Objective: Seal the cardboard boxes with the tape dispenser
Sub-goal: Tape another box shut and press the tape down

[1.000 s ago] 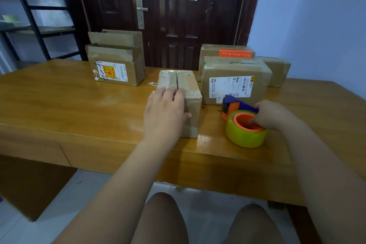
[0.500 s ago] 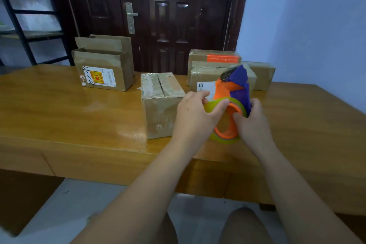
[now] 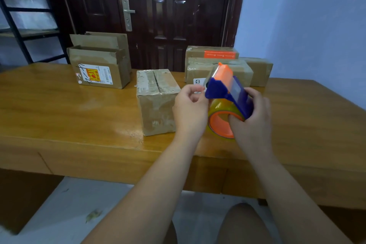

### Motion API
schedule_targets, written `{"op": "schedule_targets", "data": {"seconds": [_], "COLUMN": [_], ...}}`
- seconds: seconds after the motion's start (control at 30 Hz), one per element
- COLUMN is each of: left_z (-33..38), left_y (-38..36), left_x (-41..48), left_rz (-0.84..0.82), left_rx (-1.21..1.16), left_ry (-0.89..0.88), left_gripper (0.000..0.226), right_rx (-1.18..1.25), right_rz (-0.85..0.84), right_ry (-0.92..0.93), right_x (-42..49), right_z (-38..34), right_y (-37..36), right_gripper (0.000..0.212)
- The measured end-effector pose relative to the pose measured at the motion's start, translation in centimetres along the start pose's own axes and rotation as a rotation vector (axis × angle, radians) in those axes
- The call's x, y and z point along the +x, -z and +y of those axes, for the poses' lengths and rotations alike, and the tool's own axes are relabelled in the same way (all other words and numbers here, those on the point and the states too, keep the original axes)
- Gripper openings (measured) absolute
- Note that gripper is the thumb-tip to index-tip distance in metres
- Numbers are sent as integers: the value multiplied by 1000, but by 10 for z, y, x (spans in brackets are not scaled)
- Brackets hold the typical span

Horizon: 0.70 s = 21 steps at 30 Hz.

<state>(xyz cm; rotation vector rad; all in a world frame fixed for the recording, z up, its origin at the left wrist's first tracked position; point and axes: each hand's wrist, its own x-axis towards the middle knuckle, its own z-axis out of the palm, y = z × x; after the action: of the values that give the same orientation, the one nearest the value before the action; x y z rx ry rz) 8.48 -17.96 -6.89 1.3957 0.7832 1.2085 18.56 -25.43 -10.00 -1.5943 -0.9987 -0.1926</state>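
Grips the tape dispenser (image 3: 227, 93) with the right hand (image 3: 253, 117), clamped firmly: fingers curled over the back of the blue frame, thumb pushed into the orange core of the yellowish tape roll (image 3: 218, 108). Holds it in the air above the near edge of the table (image 3: 59, 117), right of the middle, tilted, orange front tip up and away.

Brings the left hand (image 3: 190, 109) to the dispenser's left side, fingers curled in, thumb and forefinger close together just beside the lower corner of the blue hood. Pinch on the tape's loose end or on nothing: cannot tell, too small and blurred there.

Touches with neither hand the small cardboard box (image 3: 158, 103) standing near the middle of the table, just left of the left hand. Top flaps folded shut, meeting in a seam, worn tape across them.

Toward the far left corner of the table, an open box (image 3: 99, 69), flaps raised, a yellow-and-white label on its front. Along the far edge on the right, behind the dispenser, three closed boxes (image 3: 198, 69) bunched together, the rear one marked with an orange strip, the front one partly hidden by the dispenser.

Beyond the table, a dark door (image 3: 168, 16) and, at the left, a black shelf frame (image 3: 17, 31).
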Motion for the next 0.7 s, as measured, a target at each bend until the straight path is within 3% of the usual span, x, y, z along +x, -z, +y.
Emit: {"op": "schedule_targets", "data": {"seconds": [0.1,0.2,0.33,0.43,0.57,0.7], "left_z": [0,-3,-4,-3,-3,-3], "left_y": [9,16,21,22,27,32], "left_x": [1,8,10,10,10,6], "left_rz": [-3,19,-6,-11,4,87], "left_rx": [-117,-36,-26,-22,110,350], "left_ry": [18,-18,-13,-46,-112,-274], "left_gripper": [14,27,12,23,11,12], "right_rx": [21,56,106,118,142,185], "right_rz": [-71,-170,-333,-385,-414,-395], "right_ry": [64,81,70,71,86,73], "right_x": [2,6,9,10,11,12], "right_z": [-3,-4,-5,-6,0,7], "right_y": [1,5,12,15,18,21], "right_gripper": [64,67,66,73,83,78]}}
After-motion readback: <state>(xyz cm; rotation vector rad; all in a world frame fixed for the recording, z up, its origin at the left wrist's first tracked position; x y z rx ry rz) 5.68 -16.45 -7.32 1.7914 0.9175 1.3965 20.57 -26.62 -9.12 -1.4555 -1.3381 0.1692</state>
